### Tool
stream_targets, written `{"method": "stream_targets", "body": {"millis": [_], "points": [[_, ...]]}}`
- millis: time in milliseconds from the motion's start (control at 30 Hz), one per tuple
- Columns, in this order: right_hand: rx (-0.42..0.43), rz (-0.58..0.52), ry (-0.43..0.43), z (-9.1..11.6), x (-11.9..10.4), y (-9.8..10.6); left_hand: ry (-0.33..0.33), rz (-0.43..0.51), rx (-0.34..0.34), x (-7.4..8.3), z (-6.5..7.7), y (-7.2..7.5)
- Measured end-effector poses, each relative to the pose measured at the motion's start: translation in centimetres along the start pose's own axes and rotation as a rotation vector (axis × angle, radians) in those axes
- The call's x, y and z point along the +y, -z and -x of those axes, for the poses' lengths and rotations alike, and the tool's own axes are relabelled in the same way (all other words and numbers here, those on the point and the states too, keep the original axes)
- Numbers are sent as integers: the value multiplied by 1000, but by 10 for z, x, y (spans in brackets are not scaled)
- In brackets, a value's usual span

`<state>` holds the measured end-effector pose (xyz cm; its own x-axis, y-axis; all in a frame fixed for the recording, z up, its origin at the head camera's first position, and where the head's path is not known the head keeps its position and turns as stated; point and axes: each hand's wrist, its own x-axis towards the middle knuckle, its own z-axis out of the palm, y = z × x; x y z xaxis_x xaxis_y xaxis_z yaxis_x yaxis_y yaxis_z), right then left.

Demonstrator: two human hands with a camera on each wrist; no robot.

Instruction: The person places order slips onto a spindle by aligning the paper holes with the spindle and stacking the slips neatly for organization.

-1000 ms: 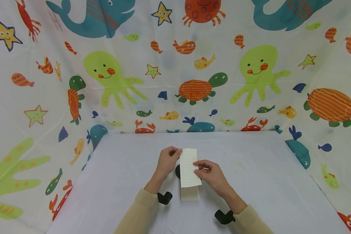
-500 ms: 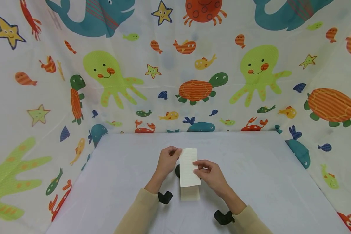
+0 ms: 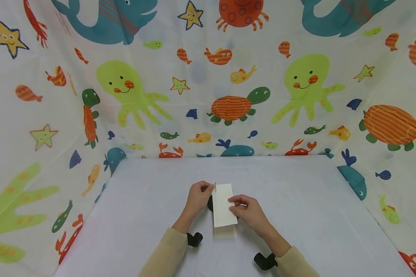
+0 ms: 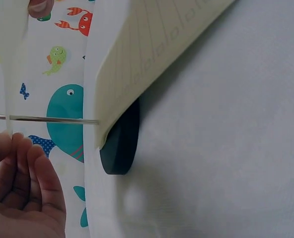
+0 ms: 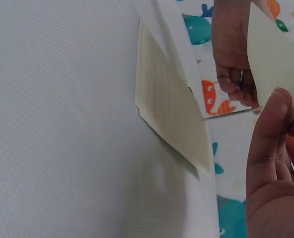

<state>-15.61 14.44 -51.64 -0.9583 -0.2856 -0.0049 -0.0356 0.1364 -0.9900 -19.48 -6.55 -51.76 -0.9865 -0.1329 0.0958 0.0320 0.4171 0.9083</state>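
A pale slip of paper is held up between both hands at the middle of the table. My left hand pinches its upper left edge with thumb and fingers; my right hand pinches its right edge. A thin metal spike passes through this slip in the left wrist view. It rises from a round black base, largely covered by ruled paper lying around the spike's foot. In the right wrist view, that lower ruled paper stands apart from the held slip.
The white-covered table reaches back to a curtain printed with sea animals, which hangs on three sides. Black camera mounts stick out from both wrists, close over the cloth.
Both hands and the slip have come down slightly in the head view during the last half second. The spike's tip now shows at the slip's upper left. Both grips stay the same.
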Motion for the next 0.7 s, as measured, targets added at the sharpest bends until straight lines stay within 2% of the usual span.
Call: {"method": "stream_targets", "body": {"millis": [267,467,700], "points": [[-35,44,-1,2,7,0,19,-74,-2,-6,2,-4],[-77,99,19,7,11,0,-11,-100,-30,-13,4,-7],[-101,230,65,9,20,-1,-63,-122,-55,-22,8,-9]]}}
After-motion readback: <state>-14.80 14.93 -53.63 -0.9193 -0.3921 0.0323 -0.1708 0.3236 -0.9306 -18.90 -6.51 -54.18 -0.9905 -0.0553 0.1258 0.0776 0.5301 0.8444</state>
